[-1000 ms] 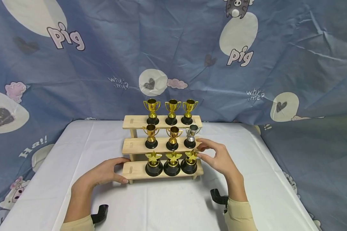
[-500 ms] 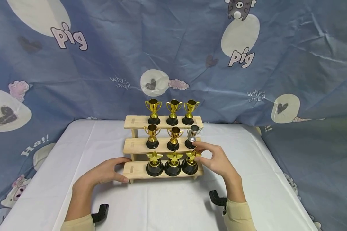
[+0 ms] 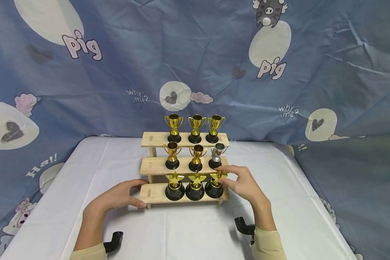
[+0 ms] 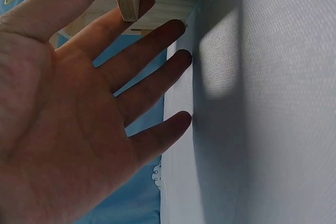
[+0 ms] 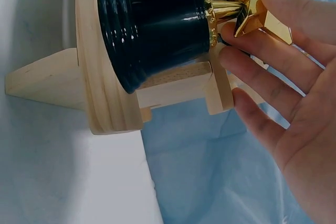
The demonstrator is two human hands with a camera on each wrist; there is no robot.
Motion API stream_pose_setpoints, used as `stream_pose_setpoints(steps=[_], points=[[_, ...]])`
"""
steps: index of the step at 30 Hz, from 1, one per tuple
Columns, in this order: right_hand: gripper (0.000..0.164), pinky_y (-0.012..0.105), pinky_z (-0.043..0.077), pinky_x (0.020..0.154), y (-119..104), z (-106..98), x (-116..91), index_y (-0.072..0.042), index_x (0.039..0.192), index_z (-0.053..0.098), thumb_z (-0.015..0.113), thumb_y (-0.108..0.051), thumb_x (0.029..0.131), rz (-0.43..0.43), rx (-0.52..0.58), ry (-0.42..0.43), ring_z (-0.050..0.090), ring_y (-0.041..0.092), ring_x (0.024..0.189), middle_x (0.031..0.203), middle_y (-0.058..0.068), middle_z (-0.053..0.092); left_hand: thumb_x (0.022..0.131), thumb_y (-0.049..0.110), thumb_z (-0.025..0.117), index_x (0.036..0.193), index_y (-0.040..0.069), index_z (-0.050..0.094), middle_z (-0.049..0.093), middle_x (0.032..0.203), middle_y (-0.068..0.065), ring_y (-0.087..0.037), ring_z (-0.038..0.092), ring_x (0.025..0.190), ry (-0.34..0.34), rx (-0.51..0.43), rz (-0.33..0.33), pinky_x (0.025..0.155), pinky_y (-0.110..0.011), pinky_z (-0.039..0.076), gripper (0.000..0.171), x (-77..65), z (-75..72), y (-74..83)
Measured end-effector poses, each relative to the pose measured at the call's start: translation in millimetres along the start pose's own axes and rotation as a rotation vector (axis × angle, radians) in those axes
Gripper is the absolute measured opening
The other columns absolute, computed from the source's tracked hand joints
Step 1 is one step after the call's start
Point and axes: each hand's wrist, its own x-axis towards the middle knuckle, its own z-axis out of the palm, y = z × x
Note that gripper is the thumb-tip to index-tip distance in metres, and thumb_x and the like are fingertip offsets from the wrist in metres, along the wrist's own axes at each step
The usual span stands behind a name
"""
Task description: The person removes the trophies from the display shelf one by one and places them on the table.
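Note:
A three-step wooden display stand holds rows of small trophies. At its left end my left hand grips the lowest step, thumb at the front edge and index finger at the back; in the left wrist view the other fingers spread out straight beside it. My right hand pinches the gold star of the rightmost star trophy, with the thumb on the star's face and the index finger behind. In the right wrist view the trophy's black base rests on the step.
Two more star trophies stand to its left. On the middle step are two gold cups and a silver cup, close behind my right fingers. Gold cups line the top step. A patterned blue cloth hangs behind the white table.
My right hand has moved left and in to the rightmost star trophy, and its thumb and finger have closed on the star. The left hand has stayed at the stand's end.

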Motion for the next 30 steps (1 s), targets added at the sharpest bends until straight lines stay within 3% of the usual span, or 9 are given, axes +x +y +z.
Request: stream_pose_setpoints(steps=[18,26,30], points=[[0.038,0.046,0.051,0.103,3.1,-3.3,0.1,-0.019,0.123,0.071,0.075,-0.01,0.087,-0.02,0.008,0.025,0.065,0.021,0.12,0.123,0.0,0.072,0.069,0.039,0.088,0.139,0.013,0.056,0.051,0.148,-0.017,-0.043,0.038,0.142,-0.008,-0.009,0.013,0.109,-0.065,0.033,0.082,0.8,-0.3,-0.9],[0.037,0.048,0.053,0.097,2.6,-7.9,-1.4,-0.017,0.123,0.071,0.074,-0.01,0.087,-0.037,-0.021,0.076,0.069,0.017,0.104,0.118,0.0,0.073,0.069,0.04,0.088,0.139,0.013,0.056,0.05,0.148,-0.018,-0.043,0.037,0.142,-0.009,-0.011,-0.001,0.109,-0.066,0.033,0.081,1.2,0.5,-0.8],[0.036,0.049,0.052,0.098,3.7,-10.6,-2.5,-0.016,0.123,0.071,0.074,-0.009,0.087,-0.038,-0.027,0.097,0.069,0.018,0.105,0.118,0.002,0.074,0.069,0.041,0.087,0.139,0.014,0.056,0.049,0.149,-0.018,-0.044,0.037,0.143,-0.009,-0.01,0.006,0.109,-0.065,0.033,0.081,0.4,0.3,-1.8]])
